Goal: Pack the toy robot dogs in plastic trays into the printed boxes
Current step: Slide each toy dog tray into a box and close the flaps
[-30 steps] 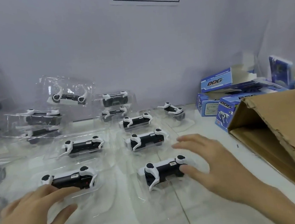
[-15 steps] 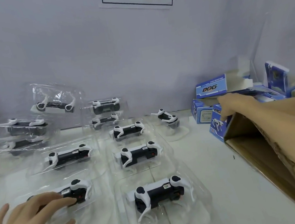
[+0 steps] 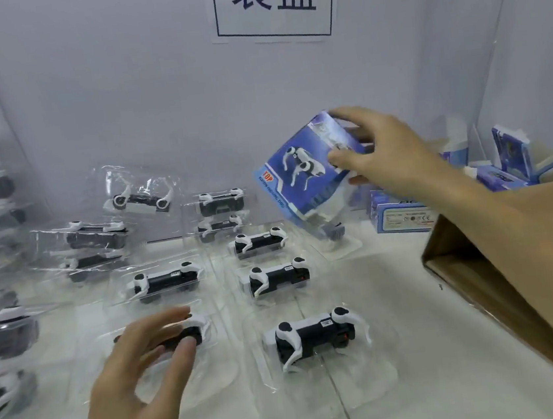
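Toy robot dog (image 3: 194,334) is sitting in its clear plastic tray (image 3: 212,354) at the near left of the table (image 3: 420,330), and the left hand (image 3: 147,358) is closing over it, fingers curling across the top and thumb pressing in on the near side. The right hand (image 3: 382,152) is gripping a printed box (image 3: 306,178) up in the air, further back and to the right, tilted, with the dog picture facing us. I cannot tell which end of it is open. Good packing here is calling for lifting by the tray, not by those thin white legs. Then it means turning the box mouth toward the tray and sliding it in level, so the flimsy edges are not buckling. More trayed dogs (image 3: 313,336) are waiting across the table, spare boxes (image 3: 403,212) are sitting at the far right, and a brown carton (image 3: 533,266) is lying along the right.
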